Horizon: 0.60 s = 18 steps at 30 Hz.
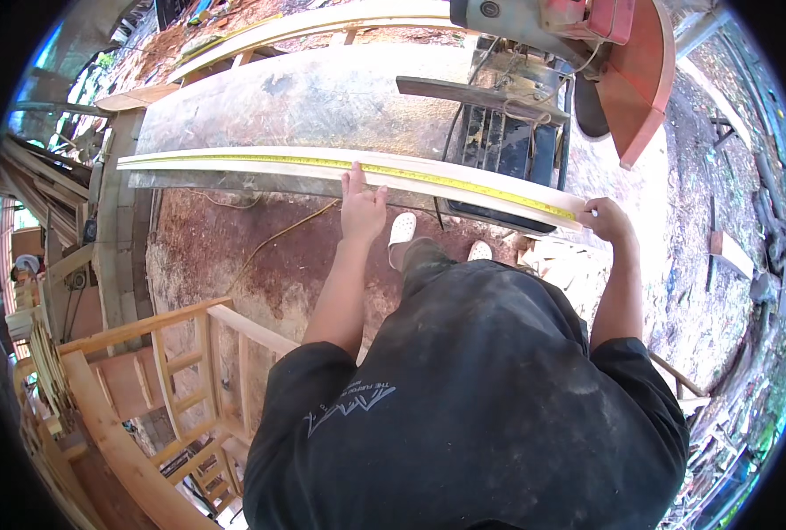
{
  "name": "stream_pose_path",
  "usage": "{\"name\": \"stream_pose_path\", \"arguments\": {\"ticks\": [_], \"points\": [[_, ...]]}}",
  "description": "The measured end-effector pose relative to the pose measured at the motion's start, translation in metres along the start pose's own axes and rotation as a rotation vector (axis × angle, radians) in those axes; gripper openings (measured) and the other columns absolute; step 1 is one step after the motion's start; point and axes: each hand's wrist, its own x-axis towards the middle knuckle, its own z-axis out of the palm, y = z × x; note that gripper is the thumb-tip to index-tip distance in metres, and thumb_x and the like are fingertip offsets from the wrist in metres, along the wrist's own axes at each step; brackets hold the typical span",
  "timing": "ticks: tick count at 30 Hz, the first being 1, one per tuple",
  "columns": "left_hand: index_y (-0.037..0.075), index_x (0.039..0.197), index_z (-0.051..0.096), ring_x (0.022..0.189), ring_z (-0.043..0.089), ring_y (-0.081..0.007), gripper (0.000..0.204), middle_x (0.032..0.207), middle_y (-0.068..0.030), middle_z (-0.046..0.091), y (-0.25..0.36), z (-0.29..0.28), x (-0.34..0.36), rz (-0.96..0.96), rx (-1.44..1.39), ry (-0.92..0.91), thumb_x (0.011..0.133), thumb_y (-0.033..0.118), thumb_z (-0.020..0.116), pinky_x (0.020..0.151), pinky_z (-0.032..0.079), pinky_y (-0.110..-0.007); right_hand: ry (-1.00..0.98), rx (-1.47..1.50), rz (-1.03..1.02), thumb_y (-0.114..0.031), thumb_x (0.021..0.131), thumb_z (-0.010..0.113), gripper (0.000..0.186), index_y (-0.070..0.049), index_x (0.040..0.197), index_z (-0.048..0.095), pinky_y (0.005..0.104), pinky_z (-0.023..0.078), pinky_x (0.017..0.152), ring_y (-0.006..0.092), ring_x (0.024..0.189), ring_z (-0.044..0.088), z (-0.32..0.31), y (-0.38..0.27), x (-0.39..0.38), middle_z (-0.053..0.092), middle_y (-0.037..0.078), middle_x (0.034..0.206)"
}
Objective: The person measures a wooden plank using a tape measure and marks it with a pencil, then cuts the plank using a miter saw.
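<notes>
A long pale wooden board [463, 170] lies across the bench in front of me. Along its length runs a yellow tape measure [490, 191], stretched out flat. My left hand [364, 208] is at the board's near edge, its index finger reaching up onto the tape and its thumb held apart. At the board's right end, my right hand [608, 220] is closed beside the end of the tape. A small white-tipped, pen-like stick [594, 213] pokes out between its fingers; the fingertips are partly hidden.
A saw with an orange blade guard [636, 84] stands at the far right, over a dark metal stand [508, 146]. A short dark plank [472, 95] lies beside it. Wooden frames [194, 380] stand at the lower left, and stacked timber [48, 181] leans at the left.
</notes>
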Motion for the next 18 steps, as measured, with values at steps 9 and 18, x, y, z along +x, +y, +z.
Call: {"name": "stream_pose_path", "arguments": {"ticks": [9,18], "points": [[-0.011,0.083,0.07,0.138,0.027,-0.0466,0.044,0.153,-0.0217,0.029,0.0,-0.002,0.0,0.031,0.044,0.033,0.093,0.031,0.057,0.114,0.026,-0.044,0.041,0.053,-0.026,-0.024,0.074,0.074,0.028,0.001,0.086,0.07,0.0394,0.05,0.071,0.0291,0.072,0.065,0.002,-0.004,-0.006,0.067,0.02,0.077],[-0.016,0.116,0.056,0.135,0.03,-0.0491,0.056,0.149,-0.0279,0.03,0.005,-0.003,0.0,0.084,0.123,0.026,0.094,0.036,0.056,0.113,0.028,-0.047,0.062,0.045,-0.052,-0.025,0.073,0.072,0.027,0.0,0.083,0.071,0.0375,0.048,0.067,0.0266,0.069,0.064,0.004,0.0,-0.004,0.066,0.017,0.073]]}}
